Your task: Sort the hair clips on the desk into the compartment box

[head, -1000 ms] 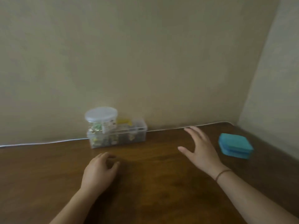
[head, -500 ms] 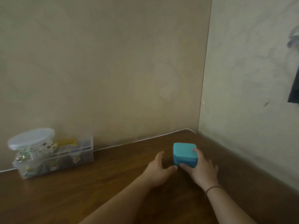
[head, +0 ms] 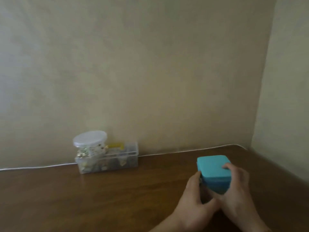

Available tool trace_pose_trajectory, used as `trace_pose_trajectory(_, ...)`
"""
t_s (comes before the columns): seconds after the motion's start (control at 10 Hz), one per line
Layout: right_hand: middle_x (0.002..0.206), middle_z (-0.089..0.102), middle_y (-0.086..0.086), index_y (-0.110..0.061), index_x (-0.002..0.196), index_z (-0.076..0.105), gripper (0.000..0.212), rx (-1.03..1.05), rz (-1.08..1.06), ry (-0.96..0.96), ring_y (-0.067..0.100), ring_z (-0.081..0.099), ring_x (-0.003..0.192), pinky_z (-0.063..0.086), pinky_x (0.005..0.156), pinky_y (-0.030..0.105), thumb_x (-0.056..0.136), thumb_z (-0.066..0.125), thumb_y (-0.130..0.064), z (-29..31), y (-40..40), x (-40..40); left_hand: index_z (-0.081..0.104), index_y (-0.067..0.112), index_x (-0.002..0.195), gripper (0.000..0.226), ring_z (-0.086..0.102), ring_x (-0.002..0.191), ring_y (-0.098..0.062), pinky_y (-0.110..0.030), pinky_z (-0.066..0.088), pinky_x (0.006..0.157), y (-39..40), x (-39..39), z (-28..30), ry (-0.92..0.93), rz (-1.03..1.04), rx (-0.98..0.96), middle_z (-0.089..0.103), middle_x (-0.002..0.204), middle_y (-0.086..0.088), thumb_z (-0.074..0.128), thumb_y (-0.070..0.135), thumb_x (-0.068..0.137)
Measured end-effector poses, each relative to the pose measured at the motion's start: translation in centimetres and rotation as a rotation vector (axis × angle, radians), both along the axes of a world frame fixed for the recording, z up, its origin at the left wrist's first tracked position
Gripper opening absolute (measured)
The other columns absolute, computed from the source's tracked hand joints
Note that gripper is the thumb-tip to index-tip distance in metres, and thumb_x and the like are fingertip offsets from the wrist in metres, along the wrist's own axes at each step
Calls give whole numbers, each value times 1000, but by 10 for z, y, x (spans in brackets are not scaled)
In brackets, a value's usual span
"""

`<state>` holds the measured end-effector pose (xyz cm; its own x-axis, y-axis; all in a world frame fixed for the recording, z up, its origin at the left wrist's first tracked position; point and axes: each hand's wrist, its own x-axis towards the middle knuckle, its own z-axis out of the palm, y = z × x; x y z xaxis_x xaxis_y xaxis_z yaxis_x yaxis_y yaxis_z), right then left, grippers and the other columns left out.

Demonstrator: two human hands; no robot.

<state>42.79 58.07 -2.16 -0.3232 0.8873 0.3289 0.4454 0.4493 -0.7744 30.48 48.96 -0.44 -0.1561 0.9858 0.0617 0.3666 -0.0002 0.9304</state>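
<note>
A closed teal box (head: pixel 213 171) sits on the brown desk (head: pixel 100 198) at the right, between my two hands. My left hand (head: pixel 194 198) grips its left side with the fingers curled around the front corner. My right hand (head: pixel 237 190) holds the right side, fingertips lying on the lid. A clear rectangular box (head: pixel 108 162) with small colourful items inside stands against the back wall. A round clear jar (head: pixel 90 144) with a white lid sits on its left end. No loose hair clips show on the desk.
A white cable (head: pixel 184 152) runs along the desk's back edge by the wall. A side wall (head: pixel 284 97) closes off the right, meeting the desk in a corner.
Both hands have closed tighter on the teal box and drawn it nearer to me. The view has swung back left, so the clear box sits more central.
</note>
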Motion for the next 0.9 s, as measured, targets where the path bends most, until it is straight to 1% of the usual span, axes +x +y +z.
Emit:
trace_pose_trajectory(0.1,133,25,-1,-43,114,28,96,67,24,27,21,38,124,39,100,40,50,94,-18,10,-28,-29,15,41,152,94,27,137,5,-23,22,111,-43,-39,16,279,-37,3,23,156,22,68,57,77)
trace_pose_trajectory(0.2,133,30,-2,-41,117,30,90,127,132,22,15,36,121,40,98,37,53,93,-27,22,-44,-72,31,42,146,73,24,138,3,-27,24,115,-84,-99,24,562,24,26,23,154,23,66,52,83)
trace_pose_trajectory(0.3,127,34,-1,-36,119,33,80,147,211,33,11,36,112,38,87,27,61,87,-31,34,-51,-136,44,36,141,60,32,137,-4,-30,29,115,-122,-166,14,736,232,17,33,149,18,62,51,85)
trace_pose_trajectory(0.4,122,34,0,-34,123,33,78,127,226,64,15,39,105,38,81,27,64,84,-36,44,-50,-208,47,36,136,54,36,134,-10,-32,28,113,-155,-216,-6,863,440,-114,37,144,18,54,55,86)
trace_pose_trajectory(0.5,123,38,4,-37,122,31,81,88,184,38,23,49,103,45,85,32,59,82,-46,44,-47,-270,54,35,125,47,43,127,-10,-26,30,108,-178,-241,-31,874,568,-110,44,137,18,49,54,83)
trace_pose_trajectory(0.6,121,46,8,-39,121,30,83,109,98,-47,30,54,105,49,87,41,55,76,-60,30,-45,-311,58,30,119,52,43,125,-9,-21,27,107,-186,-245,-49,808,621,-98,47,134,16,39,57,80)
trace_pose_trajectory(0.7,123,47,12,-34,131,30,85,208,33,-175,34,53,105,49,86,43,64,69,-70,15,-46,-326,57,26,117,51,41,126,-11,-25,26,108,-186,-247,-50,811,629,-112,49,133,14,37,57,82)
trace_pose_trajectory(0.8,135,43,16,-35,144,8,98,226,115,-290,37,51,115,48,92,46,72,70,-60,12,-41,-323,58,27,114,37,39,125,-10,-30,26,108,-184,-248,-48,795,625,-90,51,128,14,45,49,87)
trace_pose_trajectory(0.9,152,21,14,-34,147,-12,114,112,132,-218,34,36,134,39,102,47,74,75,-49,9,-49,-302,60,29,109,31,42,119,-9,-31,31,106,-189,-249,-46,761,664,-73,54,120,16,46,47,88)
